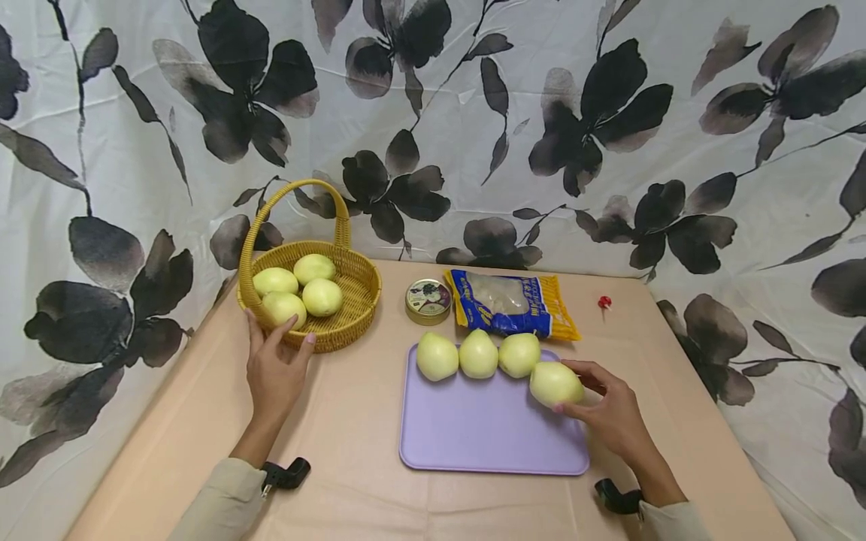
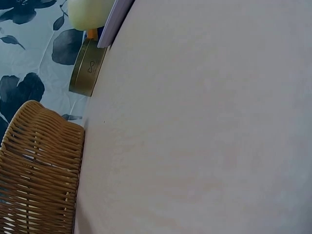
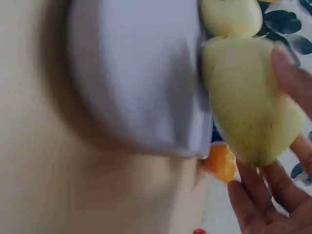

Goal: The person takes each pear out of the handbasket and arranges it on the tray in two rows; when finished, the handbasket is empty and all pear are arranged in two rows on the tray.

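My right hand (image 1: pixel 612 409) grips a pale yellow-green pear (image 1: pixel 556 384) between thumb and fingers, over the right side of a lilac tray (image 1: pixel 487 428). In the right wrist view the same pear (image 3: pixel 253 102) fills the space beside the fingers (image 3: pixel 287 185). Three more pears (image 1: pixel 478 354) stand in a row along the tray's far edge. My left hand (image 1: pixel 276 376) rests with spread fingers against the near side of a yellow wicker basket (image 1: pixel 358 300), which holds several pears (image 1: pixel 322 297). The left wrist view shows the basket's woven wall (image 2: pixel 44 170) but not that hand.
Behind the tray lie a round tin (image 1: pixel 428 302) and a blue and yellow food packet (image 1: pixel 507 303). A small red-topped item (image 1: pixel 604 303) sits at the far right of the table (image 1: pixel 352 451). Floral cloth (image 1: pixel 473 113) hangs behind the table's back edge.
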`<state>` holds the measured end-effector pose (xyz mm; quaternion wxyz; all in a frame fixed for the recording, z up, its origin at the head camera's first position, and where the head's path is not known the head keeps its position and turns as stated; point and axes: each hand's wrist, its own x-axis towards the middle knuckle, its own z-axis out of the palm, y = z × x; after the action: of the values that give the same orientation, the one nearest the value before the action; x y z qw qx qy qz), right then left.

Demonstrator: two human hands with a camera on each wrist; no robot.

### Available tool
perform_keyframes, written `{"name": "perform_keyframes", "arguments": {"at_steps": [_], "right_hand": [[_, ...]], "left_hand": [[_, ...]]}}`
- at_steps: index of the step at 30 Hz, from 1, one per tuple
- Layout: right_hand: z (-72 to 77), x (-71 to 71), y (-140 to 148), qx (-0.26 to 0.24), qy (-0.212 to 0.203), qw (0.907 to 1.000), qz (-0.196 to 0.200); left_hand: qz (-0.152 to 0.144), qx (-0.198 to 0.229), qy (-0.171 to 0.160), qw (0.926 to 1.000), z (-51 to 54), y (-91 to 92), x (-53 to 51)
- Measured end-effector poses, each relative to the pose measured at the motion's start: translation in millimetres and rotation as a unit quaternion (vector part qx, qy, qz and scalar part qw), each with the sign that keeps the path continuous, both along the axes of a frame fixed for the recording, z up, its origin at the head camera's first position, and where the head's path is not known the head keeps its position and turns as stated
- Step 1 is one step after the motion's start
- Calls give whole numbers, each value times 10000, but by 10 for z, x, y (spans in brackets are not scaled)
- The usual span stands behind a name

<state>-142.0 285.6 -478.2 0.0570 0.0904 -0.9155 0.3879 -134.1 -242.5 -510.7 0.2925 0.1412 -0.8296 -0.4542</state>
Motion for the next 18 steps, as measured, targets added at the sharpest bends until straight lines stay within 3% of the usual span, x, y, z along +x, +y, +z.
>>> {"name": "perform_keyframes", "arguments": {"at_steps": [8,18], "right_hand": [[-109,-120,30,-33,-388,9978,-532],[-86,-323,16,-36,-471,9983,-345]], "left_hand": [[-7,7,-89,10000,17,21,-15],[12,-19,-76,10000,41,14,3]]}}
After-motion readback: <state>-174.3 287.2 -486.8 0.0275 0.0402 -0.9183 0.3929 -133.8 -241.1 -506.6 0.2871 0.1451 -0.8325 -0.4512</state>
